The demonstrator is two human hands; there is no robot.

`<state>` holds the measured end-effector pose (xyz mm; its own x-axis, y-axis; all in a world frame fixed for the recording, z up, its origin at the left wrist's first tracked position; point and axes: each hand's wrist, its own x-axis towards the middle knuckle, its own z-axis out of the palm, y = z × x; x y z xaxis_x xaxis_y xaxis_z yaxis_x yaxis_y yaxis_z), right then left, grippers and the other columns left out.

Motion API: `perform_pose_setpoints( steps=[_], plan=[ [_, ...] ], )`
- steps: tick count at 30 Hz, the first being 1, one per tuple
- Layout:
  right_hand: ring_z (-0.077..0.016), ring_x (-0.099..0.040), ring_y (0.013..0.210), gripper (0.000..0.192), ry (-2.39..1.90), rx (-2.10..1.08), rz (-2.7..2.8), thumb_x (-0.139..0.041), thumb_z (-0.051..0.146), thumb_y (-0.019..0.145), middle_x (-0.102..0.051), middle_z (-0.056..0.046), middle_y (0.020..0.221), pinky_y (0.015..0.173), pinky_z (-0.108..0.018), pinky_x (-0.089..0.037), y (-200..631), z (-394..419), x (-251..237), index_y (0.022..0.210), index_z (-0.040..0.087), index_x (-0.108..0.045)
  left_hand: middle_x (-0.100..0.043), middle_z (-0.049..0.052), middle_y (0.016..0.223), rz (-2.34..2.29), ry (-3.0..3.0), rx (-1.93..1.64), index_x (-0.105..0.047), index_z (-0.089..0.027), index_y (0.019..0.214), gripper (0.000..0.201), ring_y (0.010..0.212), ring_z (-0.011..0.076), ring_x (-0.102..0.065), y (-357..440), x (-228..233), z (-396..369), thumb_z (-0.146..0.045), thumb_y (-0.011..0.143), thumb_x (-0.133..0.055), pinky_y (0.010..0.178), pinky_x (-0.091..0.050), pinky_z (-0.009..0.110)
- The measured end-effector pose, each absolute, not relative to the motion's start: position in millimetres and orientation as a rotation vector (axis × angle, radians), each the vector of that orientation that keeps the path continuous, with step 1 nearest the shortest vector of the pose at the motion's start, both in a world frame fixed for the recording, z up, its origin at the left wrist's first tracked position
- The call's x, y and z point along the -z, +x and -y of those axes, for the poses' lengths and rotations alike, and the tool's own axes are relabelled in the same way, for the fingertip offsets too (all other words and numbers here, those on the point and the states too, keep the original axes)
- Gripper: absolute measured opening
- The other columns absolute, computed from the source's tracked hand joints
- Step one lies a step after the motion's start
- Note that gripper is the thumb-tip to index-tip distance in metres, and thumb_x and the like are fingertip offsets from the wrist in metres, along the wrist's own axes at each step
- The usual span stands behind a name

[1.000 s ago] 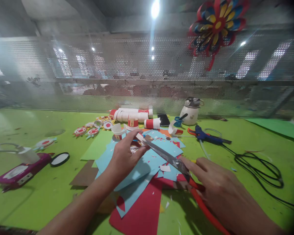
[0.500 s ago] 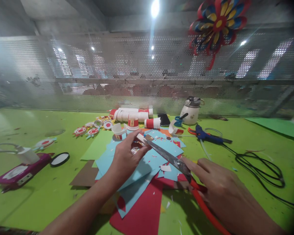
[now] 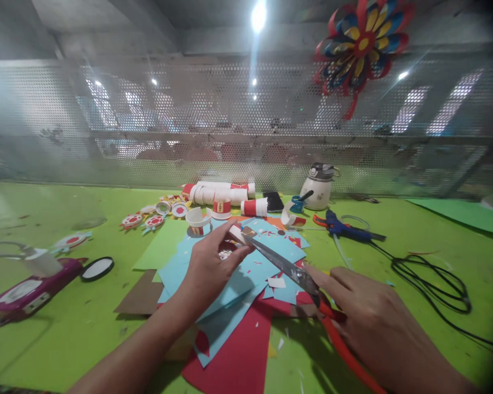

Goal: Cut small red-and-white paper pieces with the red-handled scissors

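Note:
Between the thumb and fingers of my left hand (image 3: 211,262) is a small white piece of paper cup (image 3: 235,234), its far side partly hidden by the fingers. My right hand (image 3: 370,312) is wrapped round the red handles of a pair of scissors (image 3: 285,265). The scissor blades point up and left, with their tips at the cup piece. Whether the tips are biting into it I cannot tell. Below both hands lie overlapping light-blue paper sheets (image 3: 238,293) with small scraps on them, over red paper (image 3: 234,355).
Behind the papers stand a cut paper cup (image 3: 198,220), stacked cups (image 3: 222,194) and a phone (image 3: 273,201). To the right lie a blue glue gun (image 3: 347,227) with its cable (image 3: 431,282) and a white bottle (image 3: 318,189). A purple power strip (image 3: 33,287) is on the left.
The view has shifted slightly, so the things on the table sit a little further left. Both hands keep almost the same pose, with the scissor tips still at the cup piece.

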<state>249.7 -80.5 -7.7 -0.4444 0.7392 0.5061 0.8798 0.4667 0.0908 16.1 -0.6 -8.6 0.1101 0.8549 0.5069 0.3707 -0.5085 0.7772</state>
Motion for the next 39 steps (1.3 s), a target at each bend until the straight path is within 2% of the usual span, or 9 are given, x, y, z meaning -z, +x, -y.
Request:
perform_pose_setpoints(
  steps=[8, 14, 19, 23, 39],
  plan=[
    [-0.0225, -0.053, 0.052, 0.027, -1.357, 0.472, 2.332, -0.052, 0.014, 0.079, -0.056, -0.005, 0.062, 0.049, -0.032, -0.034, 250.9, 77.7, 5.6, 0.103, 0.014, -0.064, -0.068, 0.010, 0.098, -1.207, 1.958, -1.366, -0.054, -0.012, 0.121, 0.051, 0.071, 0.0163, -0.065, 15.7, 7.3, 0.3, -0.031, 0.074, -0.064, 0.071, -0.054, 0.032],
    [-0.0249, -0.057, 0.059, 0.030, -1.394, 0.369, 2.361, -0.054, 0.013, 0.079, -0.059, -0.007, 0.068, 0.052, -0.037, -0.045, 250.4, 78.9, 4.0, 0.108, 0.013, -0.062, -0.068, 0.008, 0.095, -1.227, 2.010, -1.375, -0.052, -0.015, 0.123, 0.051, 0.070, 0.0152, -0.064, 14.7, 7.6, 0.4, -0.031, 0.076, -0.063, 0.071, -0.054, 0.033],
    [-0.0250, -0.058, 0.061, 0.030, -1.413, 0.337, 2.366, -0.059, 0.018, 0.079, -0.058, -0.007, 0.071, 0.053, -0.039, -0.049, 251.4, 79.7, 1.4, 0.109, 0.014, -0.061, -0.067, 0.010, 0.103, -1.235, 2.024, -1.376, -0.051, -0.015, 0.123, 0.052, 0.072, 0.0157, -0.065, 14.2, 8.2, 0.3, -0.031, 0.076, -0.063, 0.073, -0.055, 0.034],
    [-0.0252, -0.059, 0.064, 0.029, -1.425, 0.331, 2.368, -0.058, 0.018, 0.080, -0.058, -0.007, 0.073, 0.055, -0.039, -0.050, 251.6, 79.7, 1.4, 0.108, 0.015, -0.061, -0.065, 0.012, 0.110, -1.221, 2.043, -1.366, -0.049, -0.015, 0.125, 0.054, 0.073, 0.0154, -0.065, 14.1, 9.3, 0.0, -0.032, 0.076, -0.063, 0.074, -0.055, 0.034],
    [-0.0250, -0.056, 0.066, 0.031, -1.434, 0.305, 2.368, -0.058, 0.015, 0.081, -0.055, -0.006, 0.073, 0.057, -0.039, -0.047, 254.0, 78.4, 3.7, 0.112, 0.015, -0.059, -0.065, 0.011, 0.108, -1.227, 2.073, -1.341, -0.048, -0.013, 0.127, 0.054, 0.076, 0.0155, -0.066, 14.3, 11.2, -1.4, -0.031, 0.078, -0.061, 0.076, -0.053, 0.033]
  ],
)
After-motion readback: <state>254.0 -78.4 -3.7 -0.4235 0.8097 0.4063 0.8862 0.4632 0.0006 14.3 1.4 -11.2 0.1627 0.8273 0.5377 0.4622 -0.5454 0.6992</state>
